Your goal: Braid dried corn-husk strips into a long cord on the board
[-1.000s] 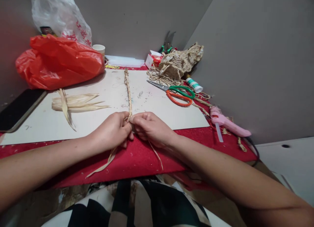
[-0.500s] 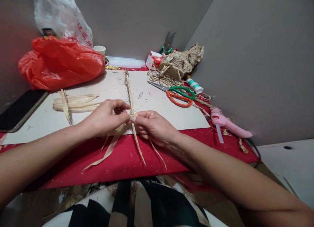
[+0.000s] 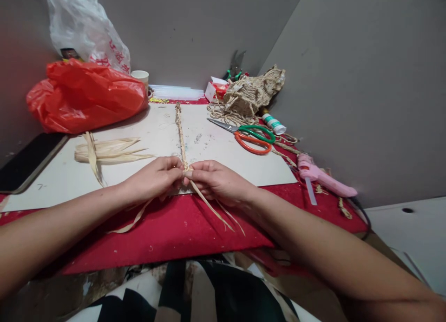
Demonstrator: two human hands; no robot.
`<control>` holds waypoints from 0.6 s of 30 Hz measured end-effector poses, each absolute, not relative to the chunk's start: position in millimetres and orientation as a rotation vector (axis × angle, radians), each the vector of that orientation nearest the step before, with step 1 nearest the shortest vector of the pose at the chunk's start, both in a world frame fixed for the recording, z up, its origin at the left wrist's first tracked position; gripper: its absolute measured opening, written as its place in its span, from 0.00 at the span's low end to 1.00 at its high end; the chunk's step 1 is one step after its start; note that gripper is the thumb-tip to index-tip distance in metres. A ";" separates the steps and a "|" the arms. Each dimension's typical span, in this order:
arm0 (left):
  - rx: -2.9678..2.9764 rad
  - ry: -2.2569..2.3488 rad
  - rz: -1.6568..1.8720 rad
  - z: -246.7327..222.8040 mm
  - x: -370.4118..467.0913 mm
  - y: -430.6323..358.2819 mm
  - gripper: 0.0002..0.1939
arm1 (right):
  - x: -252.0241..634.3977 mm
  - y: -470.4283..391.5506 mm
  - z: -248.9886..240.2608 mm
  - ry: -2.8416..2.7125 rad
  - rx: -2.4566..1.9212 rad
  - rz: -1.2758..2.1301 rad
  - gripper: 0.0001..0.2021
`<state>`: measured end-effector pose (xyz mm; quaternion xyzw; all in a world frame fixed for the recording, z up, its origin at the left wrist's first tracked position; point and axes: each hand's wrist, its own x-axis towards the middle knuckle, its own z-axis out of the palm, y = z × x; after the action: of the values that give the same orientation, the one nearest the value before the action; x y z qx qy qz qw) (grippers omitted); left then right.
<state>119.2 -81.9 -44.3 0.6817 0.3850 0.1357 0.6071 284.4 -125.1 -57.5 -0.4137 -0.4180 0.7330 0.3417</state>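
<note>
A thin braid of dry husk [image 3: 180, 134] lies over the white board [image 3: 223, 147], its near end between my two hands. My left hand [image 3: 158, 177] pinches the braid's end from the left, and a loose strip [image 3: 134, 222] trails below it. From the right, my right hand [image 3: 221, 180] grips the same end between thumb and fingers. Two loose strips [image 3: 213, 209] hang from there toward the table's front edge. The fingertips almost meet and partly hide the crossing of the strips. To the left lies a bundle of flat husks [image 3: 108, 151].
Green and orange scissors [image 3: 252, 138] lie right of the braid, before a heap of twisted cord [image 3: 256, 92]. Farther right are a glue bottle [image 3: 274, 123] and a pink glue gun [image 3: 324, 177]. A red bag [image 3: 87, 96], a paper cup [image 3: 141, 75] and a black phone [image 3: 29, 161] stand or lie left.
My left hand has turned and come closer to my right hand. The middle loose strip has swung rightward, and the left strip now shows less. The view has shifted slightly.
</note>
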 end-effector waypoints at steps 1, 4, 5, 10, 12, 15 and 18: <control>1.588 0.894 0.317 -44.7 118.8 -81.7 0.04 | 285.1 -124.8 -57.6 -1.094 -1.070 1.910 0.10; 1.656 0.880 0.312 -46.0 117.8 -82.4 0.05 | 287.8 -123.9 -57.4 -1.120 -1.072 1.904 0.09; 1.684 0.869 0.323 -46.8 117.8 -82.8 0.06 | 288.8 -123.7 -57.2 -1.131 -1.081 1.901 0.09; 1.718 0.785 0.502 -54.3 120.9 -84.0 0.08 | 292.9 -123.2 -56.7 -1.231 -1.122 1.862 0.10; 1.681 0.783 0.536 -56.7 122.4 -83.8 0.09 | 294.3 -122.7 -56.7 -1.301 -1.168 1.818 0.10; 1.582 0.790 0.515 -56.7 124.0 -83.5 0.08 | 296.2 -121.9 -55.9 -1.478 -1.254 1.668 0.12; 1.455 0.814 0.489 -53.4 125.2 -83.7 0.08 | 296.8 -122.1 -53.9 -1.698 -1.324 1.431 0.12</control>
<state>125.2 -83.7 -53.4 0.6393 0.3577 0.2151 0.6458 296.8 -122.1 -53.9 -0.4924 -0.6316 0.5323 0.2744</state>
